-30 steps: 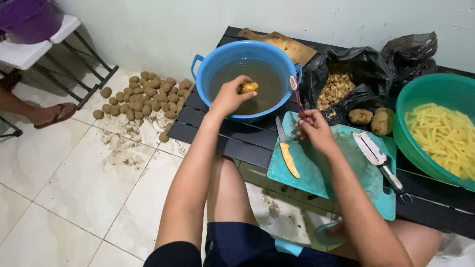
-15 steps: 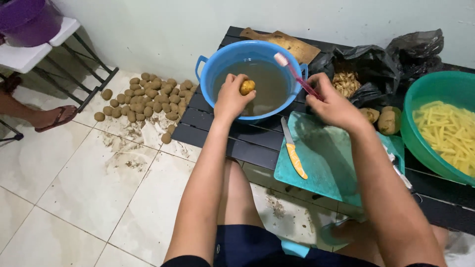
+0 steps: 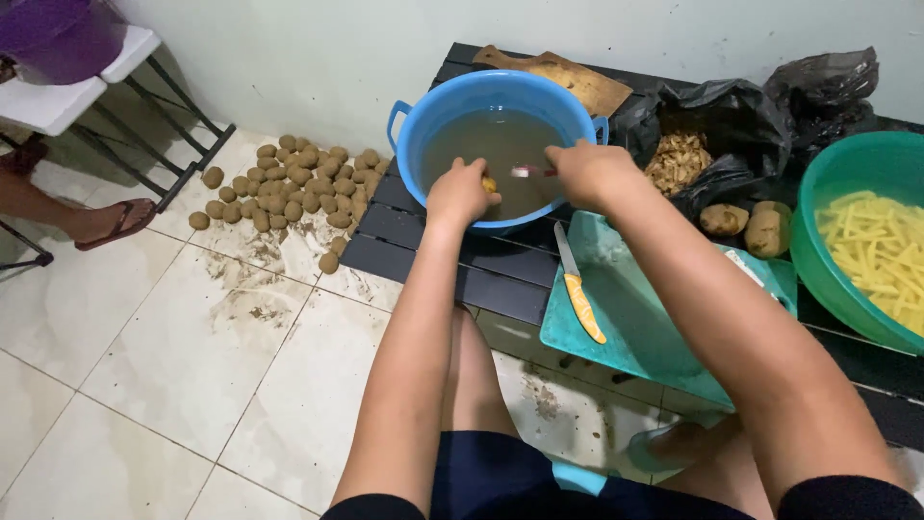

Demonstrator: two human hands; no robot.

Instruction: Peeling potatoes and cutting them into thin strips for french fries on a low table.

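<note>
Two bare hands meet over the blue basin [image 3: 423,116] of murky water at the far edge of the dark slatted table [image 3: 500,284]; the left hand [image 3: 460,193] is clenched around a small yellow potato [image 3: 489,183], held just above the water; the right hand [image 3: 589,171] grasps a pink-handled toothbrush [image 3: 531,171], its head pointing left toward the potato; near right lies a yellow-handled knife [image 3: 579,289] on a teal cutting board [image 3: 635,318]; far right, a green bowl [image 3: 818,260] holds potato strips [image 3: 881,252]; unwashed potatoes [image 3: 289,183] lie heaped on the tiled floor to the left.
</note>
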